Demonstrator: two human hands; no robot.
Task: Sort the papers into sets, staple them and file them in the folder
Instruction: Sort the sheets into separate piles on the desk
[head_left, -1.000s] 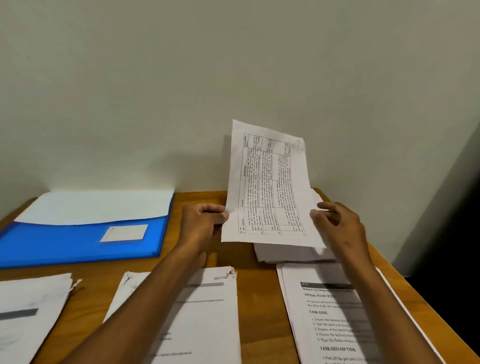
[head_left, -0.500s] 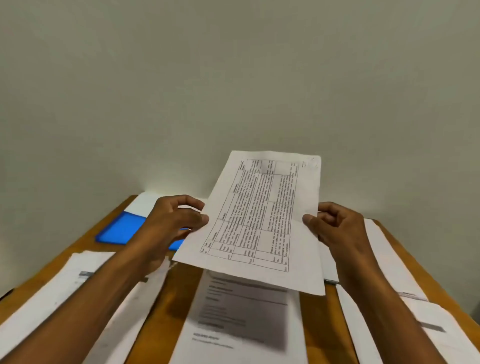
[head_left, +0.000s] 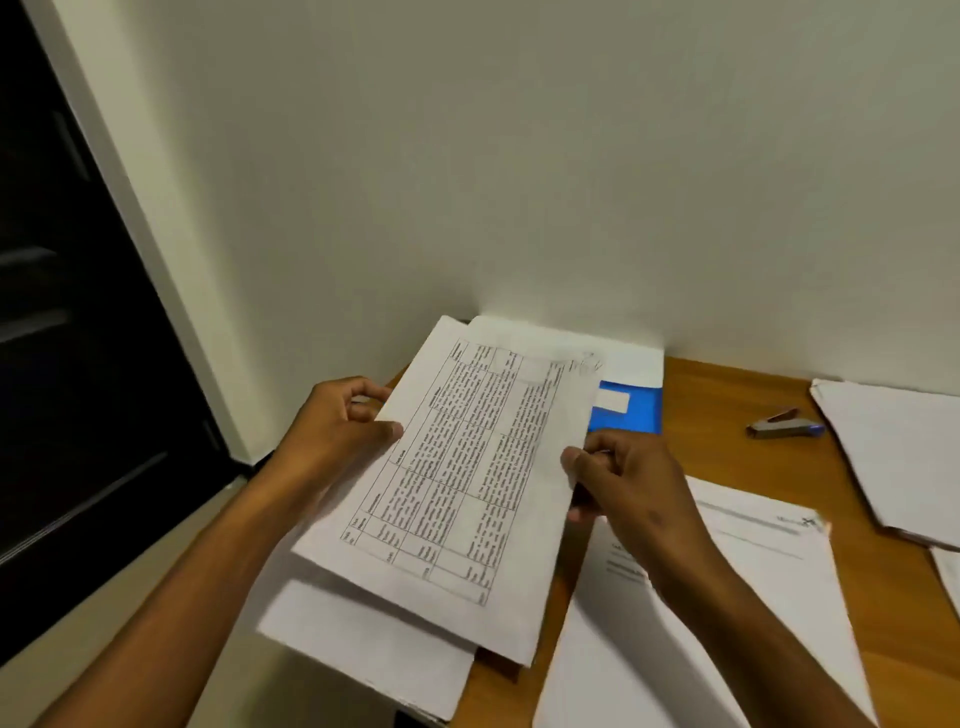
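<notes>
My left hand (head_left: 340, 428) and right hand (head_left: 621, 475) pinch the table-printed sheet (head_left: 457, 478) by its edges; blue folder (head_left: 631, 410) at one o'clock.

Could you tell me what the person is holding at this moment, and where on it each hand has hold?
A printed sheet with a table, held by both long edges: the left hand pinches its left edge, the right hand its right edge.

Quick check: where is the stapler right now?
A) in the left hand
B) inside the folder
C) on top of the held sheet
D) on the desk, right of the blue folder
D: the stapler lies on the bare desk, right of the blue folder, touched by neither hand.
</notes>
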